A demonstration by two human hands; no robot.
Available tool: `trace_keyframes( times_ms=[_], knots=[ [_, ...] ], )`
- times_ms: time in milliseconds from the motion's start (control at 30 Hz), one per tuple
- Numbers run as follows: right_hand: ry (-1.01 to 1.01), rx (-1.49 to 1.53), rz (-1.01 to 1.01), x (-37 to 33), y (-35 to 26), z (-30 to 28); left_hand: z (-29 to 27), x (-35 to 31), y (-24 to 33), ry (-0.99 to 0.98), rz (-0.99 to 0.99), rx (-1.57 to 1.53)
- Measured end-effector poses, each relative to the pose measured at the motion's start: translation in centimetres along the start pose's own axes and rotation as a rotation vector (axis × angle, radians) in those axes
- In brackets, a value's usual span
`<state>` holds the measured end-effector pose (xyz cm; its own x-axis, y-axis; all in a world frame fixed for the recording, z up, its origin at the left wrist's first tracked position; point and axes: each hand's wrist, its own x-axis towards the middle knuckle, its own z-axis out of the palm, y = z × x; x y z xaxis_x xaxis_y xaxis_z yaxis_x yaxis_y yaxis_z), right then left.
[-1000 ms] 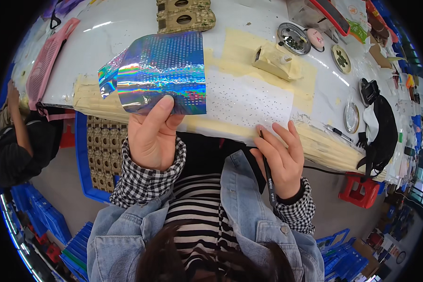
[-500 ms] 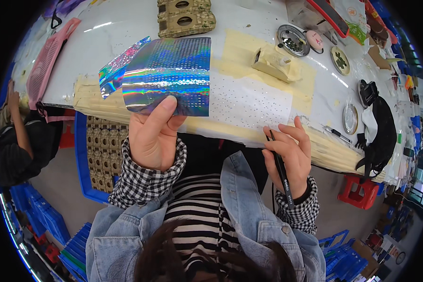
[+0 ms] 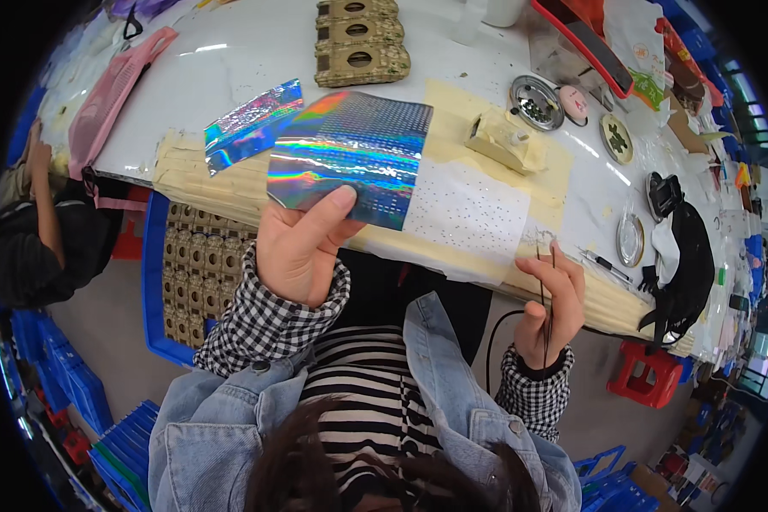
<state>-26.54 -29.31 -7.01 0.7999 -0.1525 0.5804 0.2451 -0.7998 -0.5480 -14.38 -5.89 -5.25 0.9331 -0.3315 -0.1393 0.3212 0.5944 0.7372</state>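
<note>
My left hand [image 3: 303, 256] pinches the lower edge of a shiny holographic sheet [image 3: 350, 149] with a grid of small marks, thumb on top. The sheet is tilted above the table edge. My right hand [image 3: 559, 299] is closed around slim dark tweezers [image 3: 544, 324], their tips pointing away from me and apart, with nothing visible between them. Between the hands lies a white paper [image 3: 465, 209] scattered with tiny dark dots, partly covered by the holographic sheet. A narrower holographic strip [image 3: 254, 125] lies to the left of the sheet.
Camouflage-patterned pieces with oval holes [image 3: 360, 60] lie at the back. A tape-covered block [image 3: 508, 141], a round metal dish [image 3: 536, 101] and a pen [image 3: 606, 263] are to the right. Below the table, a blue crate [image 3: 154, 282] holds similar pieces. Another person's arm [image 3: 47, 200] shows at far left.
The holographic sheet, in my left hand, has moved right and tilted. My right hand has shifted right and turned, so both prongs of the tweezers now show. The whole view has shifted slightly.
</note>
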Motion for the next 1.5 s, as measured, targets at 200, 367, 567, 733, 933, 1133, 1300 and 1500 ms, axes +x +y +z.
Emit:
trace_keyframes(
  times_ms=[200,367,567,733,933,1133,1300,1500],
  knots=[
    [0.126,-0.079,0.028,0.2,2.2,-1.5,0.0,1.3,0.4,0.053,0.082,0.09],
    [0.189,-0.136,0.085,-0.4,4.5,-2.4,-1.2,3.7,2.8,0.117,0.221,0.165],
    [0.144,-0.155,0.14,-0.8,4.4,-2.0,-3.3,6.7,7.0,0.283,0.294,0.2],
    [0.092,-0.156,0.142,-0.9,4.3,-2.4,-4.9,7.4,8.0,0.387,0.284,0.308],
    [0.118,-0.252,0.072,-1.1,4.6,-2.1,-8.4,6.9,7.3,0.487,0.505,0.655],
    [0.212,-0.348,0.04,-0.8,4.3,-1.3,-10.6,6.8,6.2,0.85,1.082,1.566],
    [0.271,-0.371,0.013,-1.0,4.2,-0.9,-10.9,6.7,6.5,0.816,1.048,1.605],
    [0.302,-0.412,0.002,-1.0,4.2,-0.7,-11.4,7.0,6.4,0.825,1.043,1.634]
  ],
)
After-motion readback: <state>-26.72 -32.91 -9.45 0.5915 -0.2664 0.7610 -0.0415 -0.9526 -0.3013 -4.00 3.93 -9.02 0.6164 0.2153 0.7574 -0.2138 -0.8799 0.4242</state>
